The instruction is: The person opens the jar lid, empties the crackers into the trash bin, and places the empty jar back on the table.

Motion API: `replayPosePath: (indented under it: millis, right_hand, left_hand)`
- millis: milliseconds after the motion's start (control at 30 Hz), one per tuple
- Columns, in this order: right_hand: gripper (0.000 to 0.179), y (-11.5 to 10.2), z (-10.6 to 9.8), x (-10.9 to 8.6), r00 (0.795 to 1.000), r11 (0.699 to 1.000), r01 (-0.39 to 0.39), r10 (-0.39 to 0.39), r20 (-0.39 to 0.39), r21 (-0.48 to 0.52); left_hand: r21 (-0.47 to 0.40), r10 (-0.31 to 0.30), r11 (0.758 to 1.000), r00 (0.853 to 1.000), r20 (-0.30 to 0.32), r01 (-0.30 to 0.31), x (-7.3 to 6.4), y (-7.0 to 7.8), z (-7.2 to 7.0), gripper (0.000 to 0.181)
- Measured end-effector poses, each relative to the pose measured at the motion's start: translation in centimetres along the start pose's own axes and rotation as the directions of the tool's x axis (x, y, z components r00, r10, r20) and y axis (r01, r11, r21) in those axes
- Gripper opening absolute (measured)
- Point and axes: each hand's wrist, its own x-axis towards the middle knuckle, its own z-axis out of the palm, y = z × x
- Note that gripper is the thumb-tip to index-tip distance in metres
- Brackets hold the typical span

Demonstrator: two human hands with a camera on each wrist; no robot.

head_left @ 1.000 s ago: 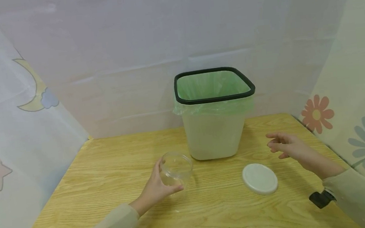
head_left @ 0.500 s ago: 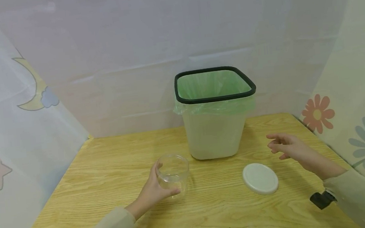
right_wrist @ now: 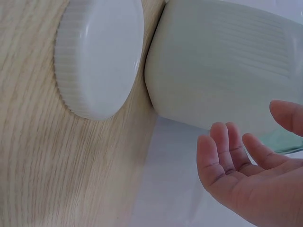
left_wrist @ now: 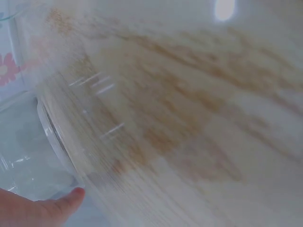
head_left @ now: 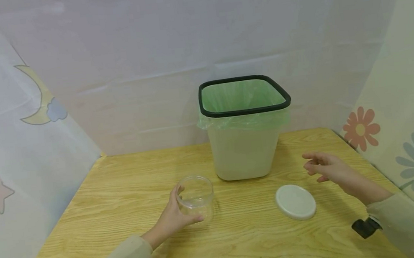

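Note:
In the head view my left hand [head_left: 172, 217] holds a clear, lidless plastic jar [head_left: 196, 199] from its left side, thumb in front and fingers behind. The jar is upright at the table's middle, its open mouth facing up; its see-through base is hard to make out. Seen from the left wrist, the thumb [left_wrist: 59, 208] lies along clear plastic. A white round screw lid [head_left: 295, 202] lies flat on the table to the right. Above and right of that lid, my right hand [head_left: 328, 170] hovers, fingers loosely bent and holding nothing; the right wrist view shows the lid's ribbed edge [right_wrist: 71, 61].
Behind the jar and lid stands a white trash bin [head_left: 245, 150] with a black rim and a green liner bag. The wood-grain table [head_left: 129, 183] meets printed cloth walls [head_left: 140, 68] at the back and both sides.
My left hand and the jar have shifted slightly left and towards me, the jar becoming more upright before settling. My right hand, the lid and the bin stay in place.

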Motion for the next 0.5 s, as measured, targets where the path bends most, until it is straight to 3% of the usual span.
replayPosePath:
  millis: [500]
  right_hand:
    - [0.058, 0.3, 0.21, -0.08, 1.0, 1.0, 0.005, -0.005, 0.004, -0.009]
  left_hand:
    - [-0.055, -0.001, 0.998, 0.999, 0.053, 0.004, -0.23, -0.26, -0.26, 0.117]
